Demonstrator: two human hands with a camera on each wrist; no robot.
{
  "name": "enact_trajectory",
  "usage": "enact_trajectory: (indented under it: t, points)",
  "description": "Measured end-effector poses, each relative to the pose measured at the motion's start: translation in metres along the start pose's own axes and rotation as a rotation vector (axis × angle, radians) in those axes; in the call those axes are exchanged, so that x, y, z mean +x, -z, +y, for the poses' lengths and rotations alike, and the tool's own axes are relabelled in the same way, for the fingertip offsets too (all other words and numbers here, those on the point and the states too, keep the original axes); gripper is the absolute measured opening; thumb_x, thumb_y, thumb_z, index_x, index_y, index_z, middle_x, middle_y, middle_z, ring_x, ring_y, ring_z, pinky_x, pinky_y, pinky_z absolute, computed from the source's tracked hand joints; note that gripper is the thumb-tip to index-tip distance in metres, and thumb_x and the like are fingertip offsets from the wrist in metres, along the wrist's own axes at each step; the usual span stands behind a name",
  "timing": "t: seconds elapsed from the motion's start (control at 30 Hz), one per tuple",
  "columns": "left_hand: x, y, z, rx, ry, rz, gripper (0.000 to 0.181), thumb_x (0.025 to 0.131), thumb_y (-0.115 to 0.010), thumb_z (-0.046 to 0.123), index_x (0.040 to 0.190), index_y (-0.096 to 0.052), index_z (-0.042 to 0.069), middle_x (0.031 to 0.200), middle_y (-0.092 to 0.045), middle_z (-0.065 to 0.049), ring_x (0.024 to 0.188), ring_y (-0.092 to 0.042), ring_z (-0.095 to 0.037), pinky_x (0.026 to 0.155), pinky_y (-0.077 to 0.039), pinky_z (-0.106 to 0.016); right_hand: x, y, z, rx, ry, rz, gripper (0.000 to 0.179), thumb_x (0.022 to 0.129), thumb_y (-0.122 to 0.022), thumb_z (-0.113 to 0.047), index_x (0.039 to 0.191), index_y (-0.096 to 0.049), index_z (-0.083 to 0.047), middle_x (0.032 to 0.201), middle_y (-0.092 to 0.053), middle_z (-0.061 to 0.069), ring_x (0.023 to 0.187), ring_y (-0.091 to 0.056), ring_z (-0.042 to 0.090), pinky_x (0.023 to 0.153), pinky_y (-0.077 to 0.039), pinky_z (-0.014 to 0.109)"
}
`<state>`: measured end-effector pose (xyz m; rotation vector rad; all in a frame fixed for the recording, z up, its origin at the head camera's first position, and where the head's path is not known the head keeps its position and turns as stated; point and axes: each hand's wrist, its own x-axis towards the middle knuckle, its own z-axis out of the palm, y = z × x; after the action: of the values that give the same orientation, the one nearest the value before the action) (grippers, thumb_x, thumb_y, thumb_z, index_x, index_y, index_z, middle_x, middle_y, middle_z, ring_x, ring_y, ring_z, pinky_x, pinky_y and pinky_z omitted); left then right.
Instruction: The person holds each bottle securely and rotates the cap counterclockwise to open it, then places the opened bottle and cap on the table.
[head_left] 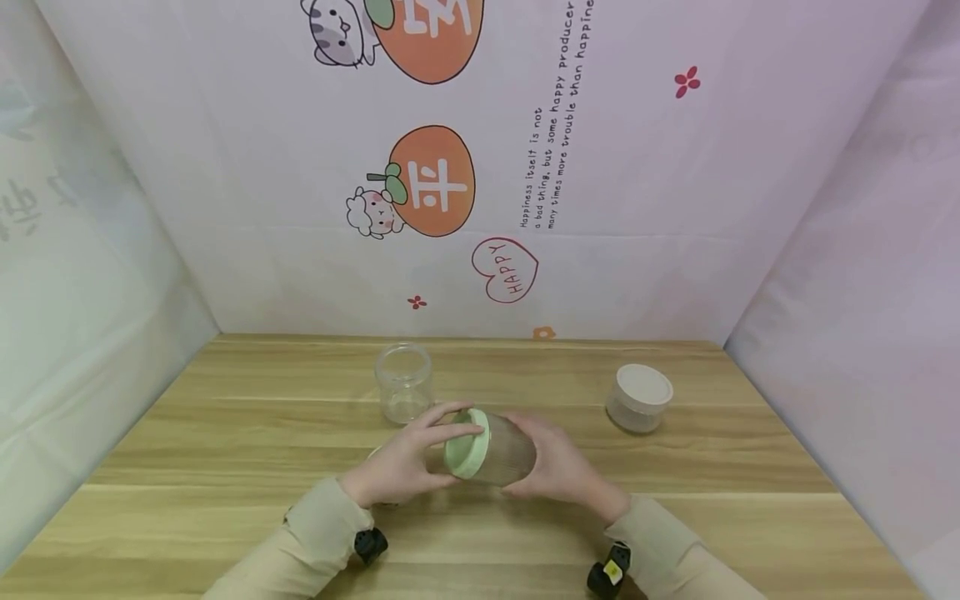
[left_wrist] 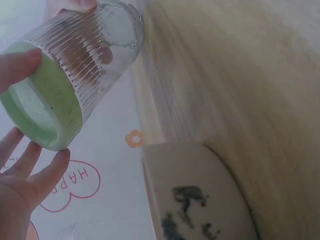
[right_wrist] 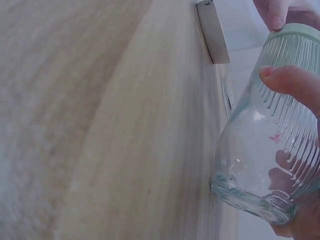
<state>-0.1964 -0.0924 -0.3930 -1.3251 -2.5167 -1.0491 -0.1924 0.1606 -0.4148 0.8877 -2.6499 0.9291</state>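
Holding ribbed jar [head_left: 512,452] tilted, front-right of clear jar [head_left: 403,387]: body in right grip [head_left: 558,462], green lid [head_left: 467,447] pinched in left grip [head_left: 405,458]. Could slip from loose hold on smooth glass; could clip clear jar if swung.

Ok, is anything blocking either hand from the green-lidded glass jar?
Nothing visible does: the left hand grips the green lid and the right hand holds the ribbed glass jar. The clear jar stands beyond the left hand, the white-lidded tub off to the right; neither is in between.
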Motion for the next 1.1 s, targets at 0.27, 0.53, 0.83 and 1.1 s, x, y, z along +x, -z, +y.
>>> enact_trajectory:
  t: [0.27,0.53,0.83,1.1]
  points:
    - [0.0014,0.0000,0.0001,-0.036,0.032,0.009,0.068,0.068,-0.085,0.015,0.129,-0.057,0.024,0.144,-0.039,-0.004,0.129,-0.042,-0.025,0.100,-0.046,-0.043,-0.0001,0.0006,-0.0013,-0.021,0.017,0.001,0.091,0.050,-0.091,-0.023,0.129,-0.052,-0.002,0.125,-0.060,0.013,0.110,-0.058,0.028,0.091,-0.050,0.047]
    - [0.0022,-0.0004,0.0011,-0.165,0.135,-0.008,0.074,0.066,-0.086,0.019,0.132,-0.054,0.025,0.142,-0.038,-0.004,0.126,-0.042,-0.023,0.093,-0.051,-0.035,-0.0005,0.0000,-0.0015,-0.048,0.031,0.009,0.091,0.050,-0.091,-0.022,0.129,-0.052,0.001,0.126,-0.059,0.016,0.111,-0.058,0.032,0.092,-0.049,0.050]
    - [0.0036,-0.0015,0.0009,-0.267,0.216,-0.016,0.081,0.065,-0.086,0.014,0.137,-0.048,0.023,0.139,-0.038,-0.003,0.105,-0.055,-0.025,0.086,-0.053,-0.027,-0.0009,-0.0015,-0.0010,-0.058,0.015,-0.004,0.092,0.051,-0.091,-0.024,0.130,-0.051,-0.001,0.126,-0.059,0.016,0.111,-0.057,0.033,0.091,-0.049,0.051]
    - [0.0043,-0.0028,0.0031,-0.308,0.264,-0.011,0.082,0.066,-0.085,0.013,0.139,-0.046,0.018,0.135,-0.038,-0.003,0.106,-0.055,-0.028,0.083,-0.053,-0.025,-0.0017,-0.0004,-0.0016,-0.004,-0.023,-0.027,0.093,0.053,-0.091,-0.023,0.134,-0.049,-0.003,0.128,-0.057,0.014,0.112,-0.055,0.032,0.089,-0.048,0.051]
